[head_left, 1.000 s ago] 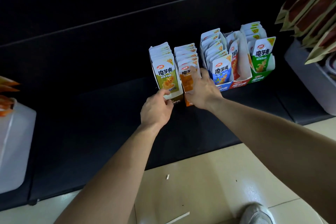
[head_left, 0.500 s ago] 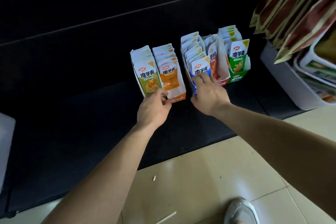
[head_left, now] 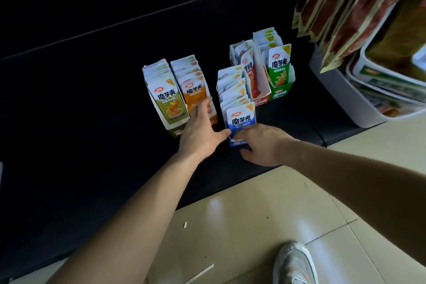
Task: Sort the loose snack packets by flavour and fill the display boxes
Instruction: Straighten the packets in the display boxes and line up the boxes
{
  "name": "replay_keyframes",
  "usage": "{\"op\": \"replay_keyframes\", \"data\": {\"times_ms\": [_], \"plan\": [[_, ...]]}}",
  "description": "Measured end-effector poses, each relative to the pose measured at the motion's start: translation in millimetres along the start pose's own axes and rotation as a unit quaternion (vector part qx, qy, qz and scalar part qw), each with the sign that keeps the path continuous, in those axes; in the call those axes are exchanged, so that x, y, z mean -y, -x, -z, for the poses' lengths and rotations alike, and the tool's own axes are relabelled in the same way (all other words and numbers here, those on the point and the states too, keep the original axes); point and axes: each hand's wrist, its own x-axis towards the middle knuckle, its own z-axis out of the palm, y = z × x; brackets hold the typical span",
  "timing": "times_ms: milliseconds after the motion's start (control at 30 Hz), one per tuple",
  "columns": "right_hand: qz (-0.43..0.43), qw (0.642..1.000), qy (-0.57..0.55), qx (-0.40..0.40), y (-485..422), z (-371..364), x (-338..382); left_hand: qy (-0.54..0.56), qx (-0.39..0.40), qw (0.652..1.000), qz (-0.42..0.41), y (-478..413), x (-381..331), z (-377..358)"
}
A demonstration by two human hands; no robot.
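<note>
- My right hand [head_left: 262, 143] grasps the near end of the blue display box [head_left: 247, 81]: its fingers curl over the low front edge and the thumb lies below it.
- That box stands on the dark shelf [head_left: 92, 122], nearer to me than the other four, and a row of blue packets [head_left: 241, 120] stands upright inside it.
- My left hand [head_left: 198, 136] is released, fingers straight. The fingertips [head_left: 204, 106] lie against the front of the orange display box [head_left: 214, 120], and the thumb reaches right towards the blue box's near corner.
- The orange box is full of orange packets [head_left: 193, 90]. Just left of it, touching, stands the olive display box [head_left: 176, 132] with its olive packets [head_left: 169, 106].
- Farther back and to the right, the red display box [head_left: 261, 100] and the green display box [head_left: 280, 93] stand side by side, both holding packets.
- At the far right a white bin [head_left: 341, 90] sits on the shelf, with brown bags [head_left: 345, 7] hanging above it.
- Near me is the tiled floor [head_left: 253, 226], with my shoe [head_left: 292, 263] on it.
</note>
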Motion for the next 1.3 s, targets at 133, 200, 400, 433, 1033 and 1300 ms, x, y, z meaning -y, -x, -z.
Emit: {"op": "replay_keyframes", "data": {"times_ms": [133, 200, 400, 433, 1033, 1300], "plan": [[0.025, 0.993, 0.013, -0.117, 9, 29, -9, 0.009, 0.014, 1.000, -0.015, 0, -3, -14], [0.035, 0.984, 0.022, -0.176, 7, 44, -18, 0.034, 0.000, 0.999, -0.011, -1, -4, -17], [0.021, 0.988, 0.120, -0.090, -30, 47, -26, 0.059, 0.010, 0.998, -0.028, -3, 2, -17], [0.015, 0.990, 0.110, -0.092, -35, 41, -23, 0.062, 0.013, 0.998, -0.030, -4, 4, -17], [0.003, 0.980, 0.120, -0.161, -50, 36, -16, 0.095, 0.021, 0.994, -0.047, -8, 15, -26], [-0.043, 0.964, 0.198, -0.170, -66, 37, -15, 0.143, 0.015, 0.988, -0.047, -17, 23, -23]]}}
